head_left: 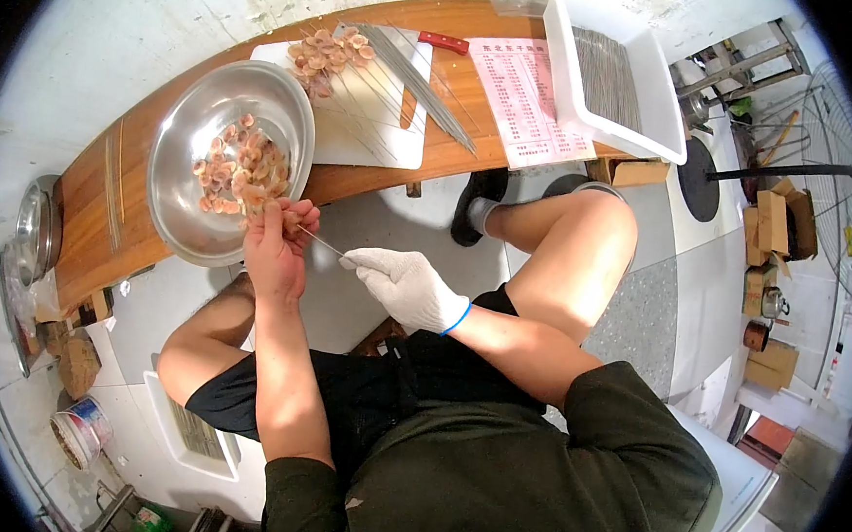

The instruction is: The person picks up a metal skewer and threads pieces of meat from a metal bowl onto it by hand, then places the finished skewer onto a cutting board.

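My right hand, in a white knit glove with a blue cuff, is closed on the end of a thin metal skewer. Bare, my left hand pinches a small pinkish piece of meat at the skewer's other end; the fingers partly cover it. Just beyond that hand, a steel bowl holds loose round meat pieces. More slices are heaped on a white cutting board, beside a bundle of metal skewers.
A red-handled knife and a pink printed sheet lie on the curved-looking wooden table. To the right, a white tub holds many skewers. Another white tub stands on the floor by my leg.
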The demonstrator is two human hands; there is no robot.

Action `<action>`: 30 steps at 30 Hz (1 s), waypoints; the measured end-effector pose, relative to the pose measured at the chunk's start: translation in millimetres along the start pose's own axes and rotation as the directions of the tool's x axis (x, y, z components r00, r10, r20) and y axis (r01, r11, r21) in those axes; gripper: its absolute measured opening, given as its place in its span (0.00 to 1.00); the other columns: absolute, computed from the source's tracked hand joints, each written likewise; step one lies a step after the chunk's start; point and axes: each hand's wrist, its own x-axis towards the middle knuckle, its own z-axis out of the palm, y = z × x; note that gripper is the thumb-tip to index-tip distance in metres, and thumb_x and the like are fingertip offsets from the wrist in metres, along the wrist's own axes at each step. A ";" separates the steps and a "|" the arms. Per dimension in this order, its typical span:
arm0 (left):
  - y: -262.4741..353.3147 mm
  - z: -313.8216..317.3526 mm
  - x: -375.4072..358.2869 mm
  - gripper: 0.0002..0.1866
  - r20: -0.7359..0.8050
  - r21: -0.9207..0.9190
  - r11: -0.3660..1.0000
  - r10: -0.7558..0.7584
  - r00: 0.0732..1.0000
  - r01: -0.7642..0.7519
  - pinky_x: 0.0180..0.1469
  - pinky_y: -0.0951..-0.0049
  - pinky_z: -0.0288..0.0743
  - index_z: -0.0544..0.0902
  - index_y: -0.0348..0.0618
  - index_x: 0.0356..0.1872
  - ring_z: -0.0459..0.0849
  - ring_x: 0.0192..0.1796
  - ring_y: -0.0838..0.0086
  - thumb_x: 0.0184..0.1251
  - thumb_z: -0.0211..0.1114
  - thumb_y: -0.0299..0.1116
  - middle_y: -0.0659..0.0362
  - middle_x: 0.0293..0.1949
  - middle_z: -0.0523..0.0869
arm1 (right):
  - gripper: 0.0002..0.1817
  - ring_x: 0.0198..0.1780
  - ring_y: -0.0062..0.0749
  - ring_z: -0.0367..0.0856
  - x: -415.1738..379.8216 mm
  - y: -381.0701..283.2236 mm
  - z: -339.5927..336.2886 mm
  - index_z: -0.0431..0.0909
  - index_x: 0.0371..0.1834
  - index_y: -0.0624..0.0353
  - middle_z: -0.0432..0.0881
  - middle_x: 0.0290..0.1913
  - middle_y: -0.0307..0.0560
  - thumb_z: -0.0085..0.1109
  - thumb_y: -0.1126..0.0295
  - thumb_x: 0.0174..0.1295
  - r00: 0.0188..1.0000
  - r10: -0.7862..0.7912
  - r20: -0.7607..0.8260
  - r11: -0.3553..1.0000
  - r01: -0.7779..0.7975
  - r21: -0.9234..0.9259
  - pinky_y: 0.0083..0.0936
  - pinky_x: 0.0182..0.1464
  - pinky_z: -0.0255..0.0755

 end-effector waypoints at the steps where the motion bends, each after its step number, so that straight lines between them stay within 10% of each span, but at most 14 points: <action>1: -0.3 0.0 0.2 0.14 -0.008 0.009 1.000 0.009 1.000 -0.009 0.43 0.69 0.82 0.77 0.38 0.44 0.87 0.37 0.67 0.78 0.52 0.39 0.51 0.38 0.87 | 0.15 0.52 0.38 0.84 -0.5 1.3 1.0 0.80 0.51 0.67 0.85 0.48 0.57 0.54 0.72 0.66 1.000 0.007 -0.002 1.000 -0.007 0.004 0.28 0.56 0.74; 30: -7.9 7.7 -3.6 0.11 -0.001 0.039 0.999 0.008 1.000 -0.008 0.42 0.69 0.83 0.77 0.37 0.48 0.87 0.36 0.69 0.75 0.58 0.35 0.53 0.37 0.87 | 0.14 0.49 0.34 0.84 -0.3 -11.4 -4.0 0.80 0.52 0.66 0.86 0.47 0.55 0.53 0.71 0.68 0.988 0.150 0.018 0.985 -0.151 0.086 0.26 0.54 0.75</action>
